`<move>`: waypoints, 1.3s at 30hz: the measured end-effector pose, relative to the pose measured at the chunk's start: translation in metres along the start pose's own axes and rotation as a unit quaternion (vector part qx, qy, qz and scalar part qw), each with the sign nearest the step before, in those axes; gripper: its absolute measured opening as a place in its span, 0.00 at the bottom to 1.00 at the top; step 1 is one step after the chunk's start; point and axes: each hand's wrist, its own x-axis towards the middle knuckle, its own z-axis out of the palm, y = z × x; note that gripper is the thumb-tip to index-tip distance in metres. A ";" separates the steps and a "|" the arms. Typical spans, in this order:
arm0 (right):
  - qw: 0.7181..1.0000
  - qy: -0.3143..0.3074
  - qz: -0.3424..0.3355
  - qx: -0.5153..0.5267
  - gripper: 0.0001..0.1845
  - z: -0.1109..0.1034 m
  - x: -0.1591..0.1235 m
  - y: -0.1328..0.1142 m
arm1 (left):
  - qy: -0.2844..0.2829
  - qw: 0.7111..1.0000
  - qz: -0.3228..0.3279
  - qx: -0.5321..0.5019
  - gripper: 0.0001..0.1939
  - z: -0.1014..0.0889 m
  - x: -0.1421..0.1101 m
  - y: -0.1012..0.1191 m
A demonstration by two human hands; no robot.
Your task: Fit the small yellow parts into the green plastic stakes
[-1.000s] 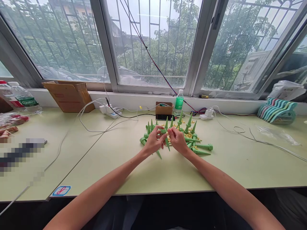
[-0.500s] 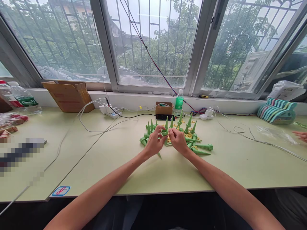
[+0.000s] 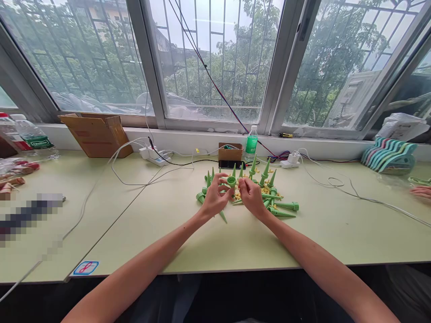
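Note:
Between the thumb and fingers of my left hand (image 3: 215,194) is a green plastic screw cap (image 3: 231,181), its round opening facing up towards me. Just right of it, my right hand (image 3: 251,195) is closed in a pinch, apart from the cap; whatever its fingertips hold is too small to make out. Green plastic spikes (image 3: 265,174) stand point-up behind my hands. More lie on their sides, among them a capped spike (image 3: 287,206) right of my right hand. Small yellow plastic parts (image 3: 237,196) are scattered among them, partly hidden by my hands.
Behind the spikes are a phone (image 3: 231,164), a small cardboard box (image 3: 230,152) and a green-labelled bottle (image 3: 251,142). White cables (image 3: 117,168) cross the table. Teal plastic pieces (image 3: 389,155) stand at the right, near another person's hand (image 3: 420,192) at the edge.
The cap's opening has turned more towards me, and my left fingers have spread slightly around it. My right hand has shifted a little to the right. At the right edge, the other person's hand moved slightly.

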 end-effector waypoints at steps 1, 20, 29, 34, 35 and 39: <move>1.000 0.004 0.000 0.004 0.20 0.000 0.000 0.000 | 0.003 1.000 -0.004 -0.009 0.24 0.000 0.000 0.000; 0.998 -0.059 -0.025 0.022 0.17 -0.002 0.000 0.001 | -0.022 0.974 -0.163 -0.154 0.21 -0.008 0.006 0.003; 0.999 -0.027 -0.027 -0.018 0.19 -0.002 0.001 -0.004 | -0.019 0.997 -0.064 -0.036 0.30 -0.006 0.000 0.008; 0.999 -0.009 -0.021 -0.030 0.21 0.000 0.002 -0.004 | 0.000 0.997 -0.002 0.071 0.30 -0.005 -0.001 0.004; 0.999 -0.006 -0.022 -0.031 0.22 0.000 0.002 -0.004 | 0.000 0.996 0.009 0.092 0.29 -0.005 -0.001 0.003; 0.999 0.003 -0.021 -0.035 0.22 0.001 0.002 -0.003 | 0.019 0.988 0.041 0.150 0.23 -0.005 -0.002 0.002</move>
